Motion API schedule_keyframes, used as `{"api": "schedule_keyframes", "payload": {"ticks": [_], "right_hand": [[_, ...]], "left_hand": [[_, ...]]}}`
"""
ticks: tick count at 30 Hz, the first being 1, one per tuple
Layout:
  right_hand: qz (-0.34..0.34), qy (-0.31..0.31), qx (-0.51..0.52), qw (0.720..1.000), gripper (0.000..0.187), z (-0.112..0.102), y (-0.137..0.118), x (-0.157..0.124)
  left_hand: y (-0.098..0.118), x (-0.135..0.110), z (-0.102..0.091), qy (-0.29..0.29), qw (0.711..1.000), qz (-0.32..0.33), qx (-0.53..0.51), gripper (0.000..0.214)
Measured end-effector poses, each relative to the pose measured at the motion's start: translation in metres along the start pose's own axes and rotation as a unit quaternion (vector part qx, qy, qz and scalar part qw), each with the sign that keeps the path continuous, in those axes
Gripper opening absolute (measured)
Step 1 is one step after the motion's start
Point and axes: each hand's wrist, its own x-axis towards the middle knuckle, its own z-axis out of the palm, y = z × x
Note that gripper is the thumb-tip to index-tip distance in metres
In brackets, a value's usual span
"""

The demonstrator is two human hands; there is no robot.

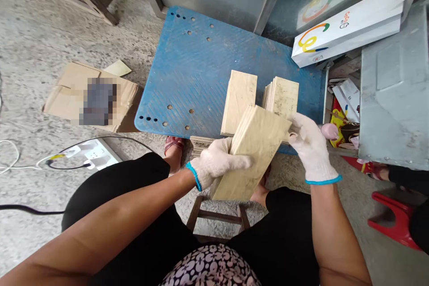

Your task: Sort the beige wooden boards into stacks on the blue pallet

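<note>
Wore a white knitted work glove (208,167) on the left hand (219,161) and its match on the right hand (311,149), each finished at the wrist with a bright blue cuff (194,177). Had on black trousers (134,214). Showed a black top (211,268) printed with small pink-white flowers at six o'clock, and a pink sandal (173,144) between nine and ten o'clock from the left hand. Left both forearms unsleeved.

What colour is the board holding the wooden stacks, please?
The board is blue, shown best in the head view.
</note>
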Motion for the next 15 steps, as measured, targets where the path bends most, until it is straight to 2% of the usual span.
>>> {"api": "schedule_keyframes", "payload": {"ticks": [3,5,8,11,13,15], "right_hand": [[-0.01,-0.077,-0.09,0.993,0.088,-0.011,-0.005,-0.004],[0.005,-0.152,-0.133,0.979,0.091,-0.013,-0.008,-0.007],[0.054,-0.275,-0.13,0.951,0.092,-0.007,-0.01,-0.012],[0.098,-0.355,-0.087,0.926,0.073,0.003,-0.006,-0.018],[0.099,-0.371,-0.085,0.919,0.054,0.007,-0.004,-0.025],[0.09,-0.362,-0.11,0.921,0.046,0.008,-0.006,-0.034]], "left_hand": [[-0.006,-0.007,0.0,-0.006,0.994,-0.005,0.112,0.052],[-0.009,-0.01,0.0,-0.024,0.984,-0.013,0.173,0.046],[-0.012,-0.015,0.001,-0.052,0.964,-0.023,0.261,0.039],[-0.016,-0.019,0.002,-0.061,0.947,-0.02,0.313,0.035],[-0.018,-0.022,0.003,-0.066,0.941,-0.015,0.332,0.033],[-0.02,-0.024,0.004,-0.067,0.934,-0.005,0.351,0.03]]}}
